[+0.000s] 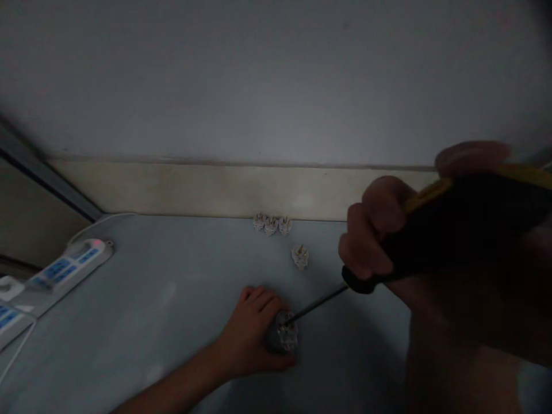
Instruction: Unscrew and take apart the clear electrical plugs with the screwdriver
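Note:
My left hand (252, 333) is closed around a small clear plug part (288, 336), holding it down on the grey tabletop (194, 287). In my right hand (371, 230), close to the camera, is a screwdriver (321, 301) with a thick black and yellow handle. Its thin metal shaft slants down to the left, and the tip meets the plug part near its upper side. Whether the tip sits in a screw is too dark to make out. A similar plug part (301, 256) with brass-coloured pins lies just beyond my hands.
Several more plug parts (271, 225) stand in a cluster against the pale strip (207, 190) at the foot of the wall. A white power strip (81, 270) with blue sockets and a white cable lies at the left. The wall bounds the back of the tabletop.

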